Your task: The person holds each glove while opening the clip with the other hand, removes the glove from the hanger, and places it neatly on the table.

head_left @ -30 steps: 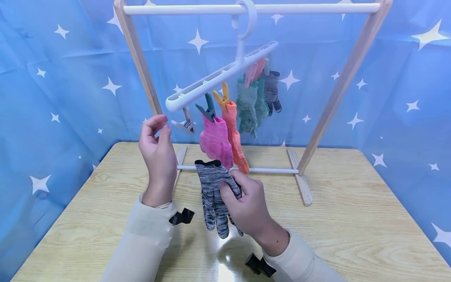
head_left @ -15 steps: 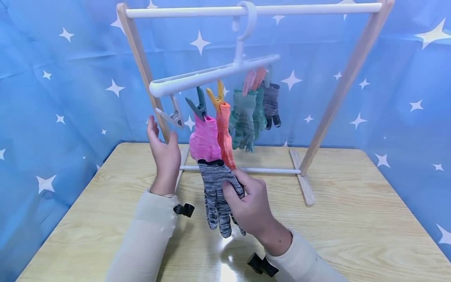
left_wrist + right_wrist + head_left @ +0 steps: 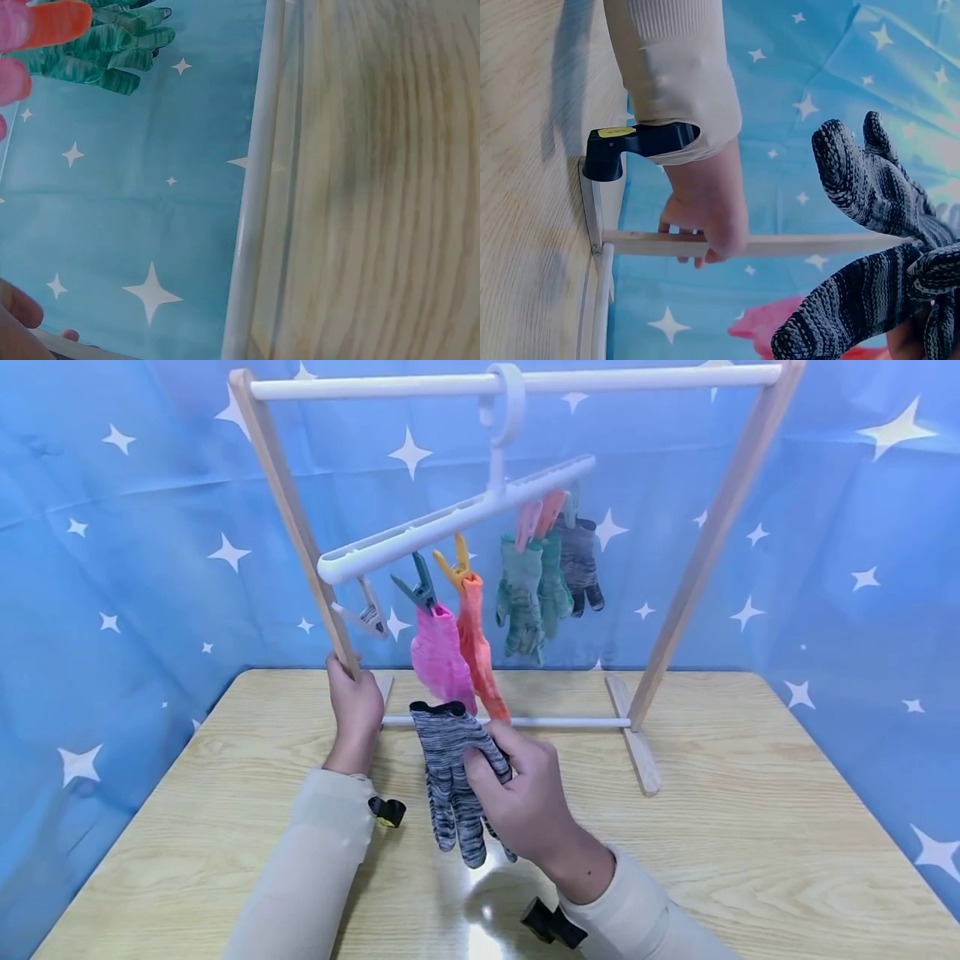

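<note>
My left hand [image 3: 356,708] grips the left wooden post [image 3: 288,518] of the drying rack, low down; the right wrist view shows its fingers [image 3: 697,261] wrapped round the post. My right hand [image 3: 525,793] pinches a grey-and-black striped knit glove [image 3: 453,768] by its side, cuff up and fingers hanging down. Above it, a pink glove [image 3: 441,647] hangs from a dark green clothespin [image 3: 422,589] and an orange glove [image 3: 480,647] from a yellow clothespin [image 3: 456,567]. A white clothespin [image 3: 369,612] with nothing in it hangs at the hanger's near end.
A white hanger [image 3: 450,518] hangs slanted from the rack's top bar [image 3: 637,378]. Green gloves [image 3: 525,597] and another grey glove [image 3: 579,564] hang at its far end. The rack stands on a wooden table [image 3: 750,818] before a blue starry cloth [image 3: 787,485].
My left hand has left the space near the white clothespin and lowered onto the left post, which it now grips. The hanger has swung, carrying its gloves. The right hand keeps the grey glove.
</note>
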Available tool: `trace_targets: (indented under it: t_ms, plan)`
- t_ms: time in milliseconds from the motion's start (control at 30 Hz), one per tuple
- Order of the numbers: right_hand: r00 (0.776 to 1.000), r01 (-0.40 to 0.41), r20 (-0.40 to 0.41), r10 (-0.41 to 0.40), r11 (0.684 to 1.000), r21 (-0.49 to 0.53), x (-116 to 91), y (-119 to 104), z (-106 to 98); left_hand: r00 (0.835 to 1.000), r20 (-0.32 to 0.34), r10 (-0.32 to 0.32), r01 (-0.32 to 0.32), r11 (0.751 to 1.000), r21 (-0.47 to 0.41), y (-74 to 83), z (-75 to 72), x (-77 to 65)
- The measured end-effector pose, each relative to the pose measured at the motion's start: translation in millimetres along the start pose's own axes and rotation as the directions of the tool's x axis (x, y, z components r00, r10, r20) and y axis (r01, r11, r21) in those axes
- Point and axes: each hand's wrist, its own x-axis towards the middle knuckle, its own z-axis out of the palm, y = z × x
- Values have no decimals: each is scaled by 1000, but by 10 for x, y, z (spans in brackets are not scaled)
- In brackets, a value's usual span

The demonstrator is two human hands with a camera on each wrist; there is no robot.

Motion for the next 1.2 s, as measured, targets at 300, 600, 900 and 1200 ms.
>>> trace_targets:
  t_ms: [300,600,900,1200]
  plan:
    - [1000,21,1,-21,1000,-3,41,-1,-54,999,15,-46,47,998,-44,-15,99,74]
    - [1000,-12,22,12,1000,7,26,-11,-88,999,-30,-31,28,994,-109,-88,120,55]
    - [996,-91,26,90,995,50,-11,-38,-233,998,-40,-47,41,989,-142,-154,89,42]
    - [987,-160,5,160,985,70,-57,16,-488,995,-45,-88,83,991,-108,-290,61,69]
